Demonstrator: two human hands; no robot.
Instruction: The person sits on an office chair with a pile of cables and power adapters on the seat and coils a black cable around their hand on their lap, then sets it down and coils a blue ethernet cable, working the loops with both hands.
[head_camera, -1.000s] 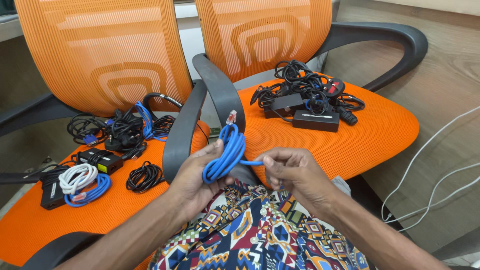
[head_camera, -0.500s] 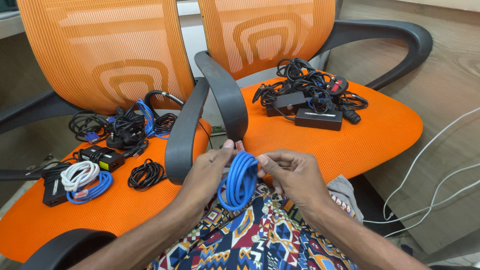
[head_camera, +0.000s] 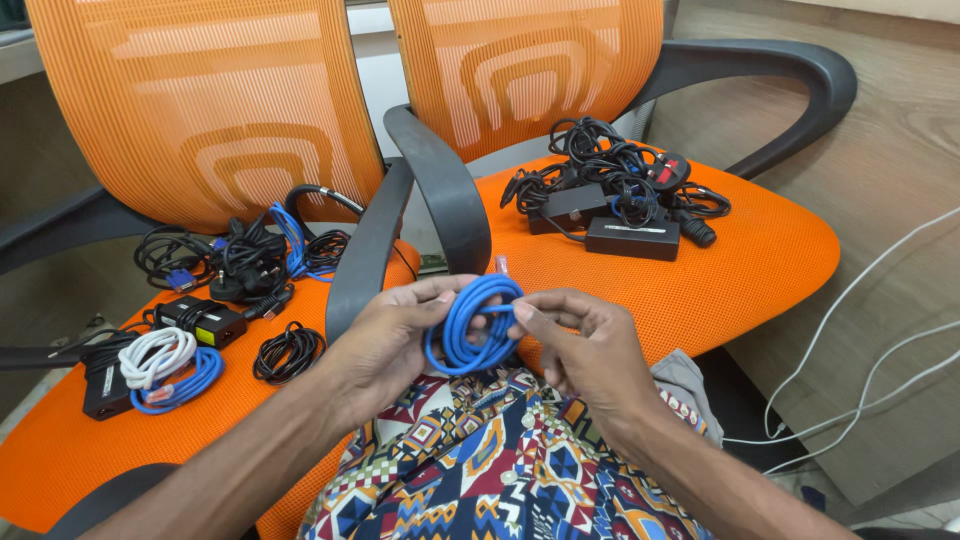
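Note:
A coiled blue cable (head_camera: 470, 325) hangs between both hands in front of my lap. My left hand (head_camera: 385, 345) grips the coil's left side with the thumb over the loops. My right hand (head_camera: 590, 350) pinches the coil's right edge with thumb and forefinger. A clear plug tip (head_camera: 502, 265) sticks up just above the coil. Below the hands lies a colourful patterned cloth (head_camera: 500, 460) on my lap.
Two orange mesh office chairs stand ahead. The left seat (head_camera: 60, 450) holds black cables (head_camera: 240, 255), a black adapter (head_camera: 205, 320), a small black coil (head_camera: 287, 352) and a white-and-blue bundle (head_camera: 165, 368). The right seat (head_camera: 760, 250) carries black power bricks with tangled leads (head_camera: 620, 195). White wires (head_camera: 860, 330) trail across the floor at right.
The long blue bundle has been turned into a round coil held flat towards me. Both hands have dropped slightly and closed on its two sides.

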